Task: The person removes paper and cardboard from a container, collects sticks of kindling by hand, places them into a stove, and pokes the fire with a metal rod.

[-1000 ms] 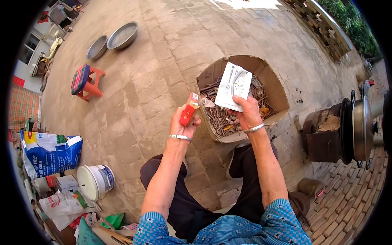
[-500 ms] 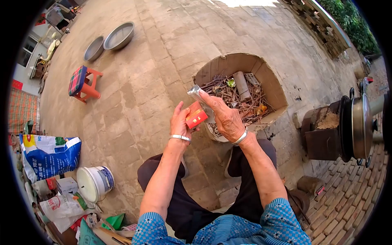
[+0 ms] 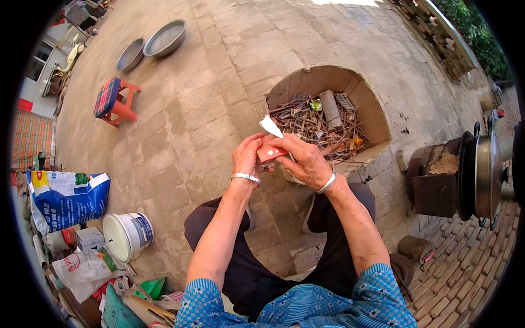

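A small red box (image 3: 268, 153) with pale markings lies in my left hand (image 3: 248, 155), whose fingers are closed around its left side. My right hand (image 3: 306, 160) meets the box at its right end, with bent fingers and thumb. A folded white paper or foil piece (image 3: 270, 126) sticks up beside the fingertips of my right hand, which pinch its lower end. Exactly how that end sits against the box is hidden.
Ahead stands a cut-down cardboard box (image 3: 377, 117) of twigs and scraps. A stove with a lidded pot (image 3: 486, 175) is at right. To the left are a stool (image 3: 117, 101), metal basins (image 3: 165, 38), a white bucket (image 3: 126, 236) and bags (image 3: 68, 199).
My right hand has come down and in to the red box, bringing the pale, shiny piece with it. The box has tilted, and my hands now meet.
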### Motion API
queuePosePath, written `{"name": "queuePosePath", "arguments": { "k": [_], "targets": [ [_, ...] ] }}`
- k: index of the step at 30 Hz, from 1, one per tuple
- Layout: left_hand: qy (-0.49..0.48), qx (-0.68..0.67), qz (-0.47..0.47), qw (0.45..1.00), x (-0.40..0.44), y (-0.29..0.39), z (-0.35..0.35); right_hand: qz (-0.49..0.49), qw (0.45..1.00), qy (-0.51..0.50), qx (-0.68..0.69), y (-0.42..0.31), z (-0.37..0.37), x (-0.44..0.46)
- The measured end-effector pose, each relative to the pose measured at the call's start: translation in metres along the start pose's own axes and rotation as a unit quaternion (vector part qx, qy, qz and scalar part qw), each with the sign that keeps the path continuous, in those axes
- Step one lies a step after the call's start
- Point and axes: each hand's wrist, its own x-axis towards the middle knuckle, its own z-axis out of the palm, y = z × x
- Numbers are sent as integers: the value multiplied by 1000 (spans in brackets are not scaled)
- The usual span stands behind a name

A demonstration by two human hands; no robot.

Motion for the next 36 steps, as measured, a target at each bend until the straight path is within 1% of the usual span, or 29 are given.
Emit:
{"name": "queuePosePath", "arguments": {
  "k": [2,4,7,10,14,16,20,23,26,27,28,29,30,31,32,33,34,35,36],
  "targets": [
    [4,4,0,1000,-1,1,-1,19,1000,-1,14,8,1,-1],
    [-19,28,13,999,-2,2,-4,39,999,0,28,10,-1,-2],
    [-33,58,24,997,-2,2,-5,107,988,-17,109,2,-11,1],
    [-63,67,34,995,-2,2,-6,134,982,-25,129,4,-13,1],
    [-60,84,22,994,-4,3,-5,141,979,-34,143,16,-11,-1],
    [-57,77,17,995,-4,4,-5,162,970,-48,175,18,-11,-1],
    [-58,71,15,996,-4,5,-6,188,965,-25,179,15,-12,1],
    [-30,44,39,998,-4,7,-5,203,969,0,144,15,-13,2],
    [-56,58,73,994,-3,6,-8,165,968,108,155,26,-14,1],
    [-39,79,142,986,0,3,-6,133,963,138,188,27,-12,5],
    [-23,99,209,973,1,0,-4,132,964,139,184,25,-13,5],
    [-56,162,173,970,1,3,-10,147,948,190,209,22,-13,5],
    [-59,160,174,970,-4,3,-6,161,928,239,235,18,-15,6],
    [-79,128,200,968,-10,4,0,209,956,173,110,25,-26,-1],
    [-98,97,226,964,-14,5,3,208,956,174,109,31,-27,-4],
    [-117,119,224,960,-17,7,3,221,956,162,107,37,-25,-6],
    [-118,119,225,960,-19,9,4,234,955,149,105,44,-22,-8],
    [-140,96,204,964,-20,10,5,216,945,130,209,52,-18,-9],
    [-164,72,182,967,-21,10,6,215,945,132,207,50,-20,-8]
  ]
}}
